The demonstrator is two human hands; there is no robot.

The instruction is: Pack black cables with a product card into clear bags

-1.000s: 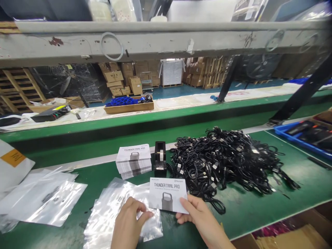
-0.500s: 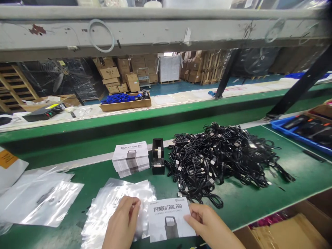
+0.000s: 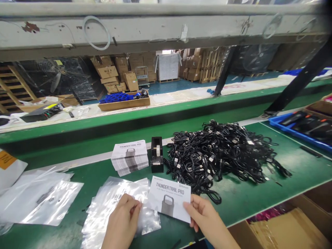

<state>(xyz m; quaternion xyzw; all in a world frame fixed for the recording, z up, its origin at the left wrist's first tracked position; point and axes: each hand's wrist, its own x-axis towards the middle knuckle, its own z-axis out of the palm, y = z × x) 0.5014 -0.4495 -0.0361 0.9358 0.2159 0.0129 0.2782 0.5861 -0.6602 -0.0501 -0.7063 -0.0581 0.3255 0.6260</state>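
My right hand (image 3: 203, 212) holds a printed manual (image 3: 169, 199) by its right edge, thumb on top; its cover reads "Thunder Trail Pro" and pictures a speaker. The manual is tilted, its left edge over a pile of clear plastic bags (image 3: 111, 193). Thumb and fingers of my left hand (image 3: 124, 218) are pinched together on the top clear bag (image 3: 151, 221), left of the manual. Behind the bags stands a stack of the same manuals (image 3: 129, 157), beside a black tape dispenser (image 3: 157, 155).
A large heap of black USB cables (image 3: 215, 155) covers the bench's middle right. A blue tray (image 3: 278, 123) of dark items sits at far right. More plastic bags (image 3: 62, 197) lie at left. An open cardboard box (image 3: 290, 228) is below the front edge.
My right hand has raised and tilted the manual, its left edge now higher over the bags. The top bag's corner shows further right. My left hand stays pinched in nearly the same place.
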